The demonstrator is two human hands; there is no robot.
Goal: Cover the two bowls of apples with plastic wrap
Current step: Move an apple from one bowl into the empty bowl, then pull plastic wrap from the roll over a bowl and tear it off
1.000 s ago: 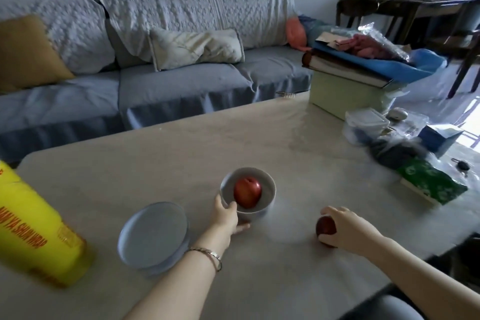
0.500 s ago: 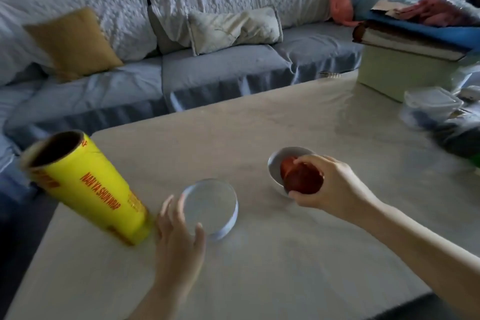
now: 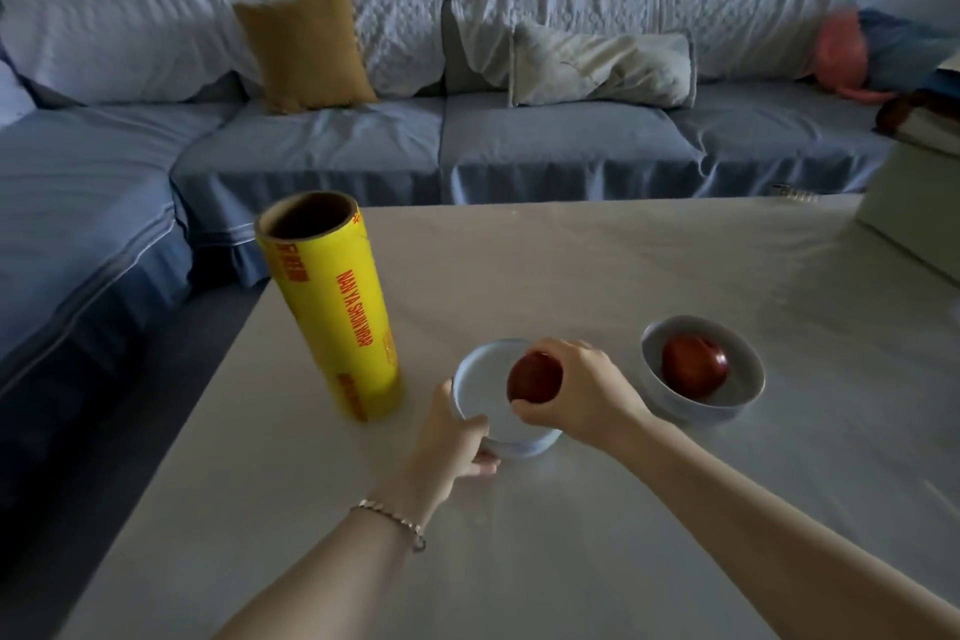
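Hands are both busy: left hand (image 3: 457,431) grips the rim of the near bowl (image 3: 483,379), & right hand (image 3: 582,395) holds a red apple (image 3: 535,377) just over it. To the right, the other bowl (image 3: 748,379) sits on the table (image 3: 623,265) w/ a second apple (image 3: 693,366) inside. Just left of the near bowl, the yellow wrap roll (image 3: 332,307) stands up.

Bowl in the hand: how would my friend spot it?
On the table before the sofa stands a yellow roll with two grey bowls to its right. It is the bowl nearest the roll, gripped by the left hand; the other bowl has an apple lying in it.
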